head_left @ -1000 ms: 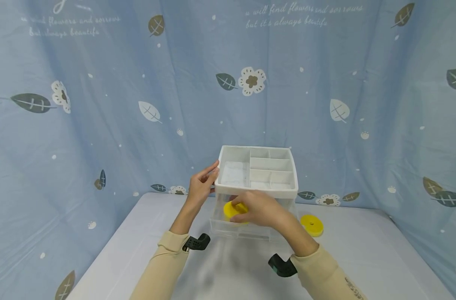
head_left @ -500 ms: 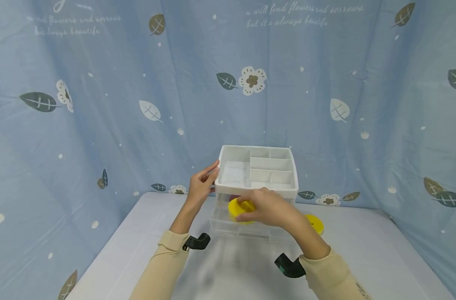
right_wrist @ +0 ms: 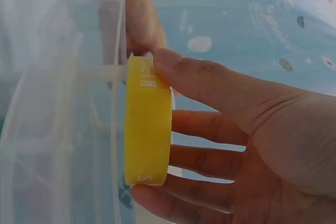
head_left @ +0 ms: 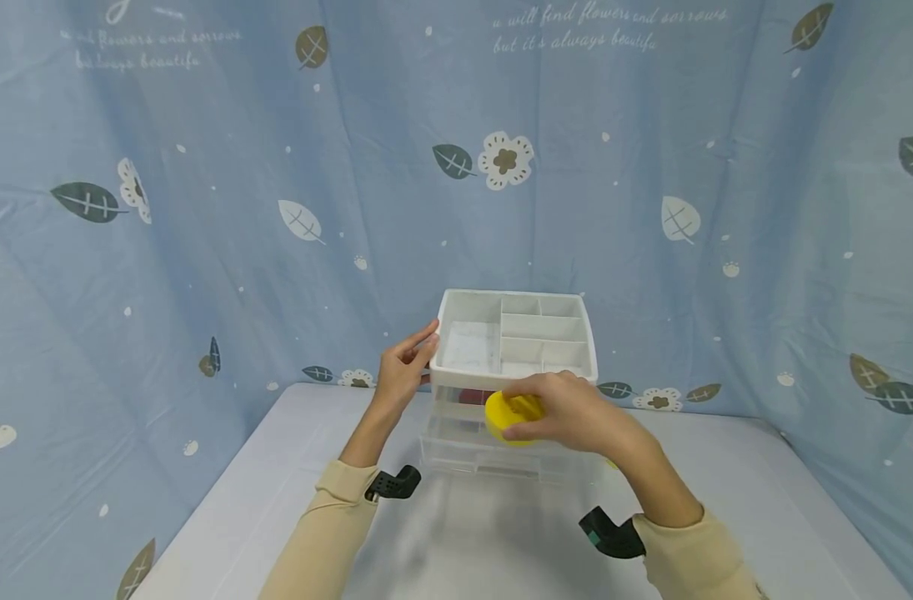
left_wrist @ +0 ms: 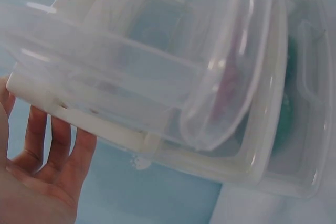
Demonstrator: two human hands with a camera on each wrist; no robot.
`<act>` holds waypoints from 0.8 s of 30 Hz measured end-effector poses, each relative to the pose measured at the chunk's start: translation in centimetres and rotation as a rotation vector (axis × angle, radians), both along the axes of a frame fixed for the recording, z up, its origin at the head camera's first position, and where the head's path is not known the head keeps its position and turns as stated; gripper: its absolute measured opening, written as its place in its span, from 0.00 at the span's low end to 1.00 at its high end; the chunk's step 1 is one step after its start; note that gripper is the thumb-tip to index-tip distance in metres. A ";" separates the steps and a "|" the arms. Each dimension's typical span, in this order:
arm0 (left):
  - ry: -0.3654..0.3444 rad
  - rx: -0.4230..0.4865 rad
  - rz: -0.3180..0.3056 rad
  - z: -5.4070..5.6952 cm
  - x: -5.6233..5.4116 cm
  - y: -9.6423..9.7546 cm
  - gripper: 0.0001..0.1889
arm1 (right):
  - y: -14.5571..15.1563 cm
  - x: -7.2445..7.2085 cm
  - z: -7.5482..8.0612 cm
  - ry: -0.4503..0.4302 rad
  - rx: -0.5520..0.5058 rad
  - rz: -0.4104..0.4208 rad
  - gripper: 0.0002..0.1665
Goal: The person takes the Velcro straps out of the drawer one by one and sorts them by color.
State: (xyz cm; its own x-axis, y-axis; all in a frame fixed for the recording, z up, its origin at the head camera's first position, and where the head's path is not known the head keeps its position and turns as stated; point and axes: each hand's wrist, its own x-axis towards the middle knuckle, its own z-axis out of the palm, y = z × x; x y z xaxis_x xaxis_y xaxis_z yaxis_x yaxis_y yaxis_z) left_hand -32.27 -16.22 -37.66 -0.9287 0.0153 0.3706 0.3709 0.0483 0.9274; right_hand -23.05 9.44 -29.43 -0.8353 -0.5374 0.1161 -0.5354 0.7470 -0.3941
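Note:
A small desktop drawer unit stands on the table, with a white compartment tray on top and clear drawers below. My left hand grips the tray's left edge; in the left wrist view its fingers reach behind that edge. In front of the unit, my right hand holds a thick yellow disc by its rim. The right wrist view shows the disc edge-on, with white lettering, thumb on top and fingertips below, beside a clear drawer wall. A dark red thing shows inside the upper drawer.
A sliver of a second yellow disc shows on the table right of the unit, mostly behind my right forearm. Green shapes show through a lower drawer. The white table meets a blue patterned curtain behind.
My right hand has moved right and slightly up with the yellow disc, uncovering the dark red thing. Its forearm now hides most of the other disc. The left hand stays put.

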 end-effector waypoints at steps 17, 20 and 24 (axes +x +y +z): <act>-0.048 0.016 0.005 0.2 -0.2 0.0 0.20 | 5.1 0.5 -0.1 0.069 -0.030 -0.085 0.35; -0.062 0.020 0.000 0.2 -0.3 0.0 0.20 | 6.0 0.7 -0.1 0.065 -0.026 -0.102 0.35; -0.072 0.034 -0.023 0.4 -0.3 -0.1 0.21 | 7.0 0.8 -0.2 0.058 -0.044 -0.109 0.36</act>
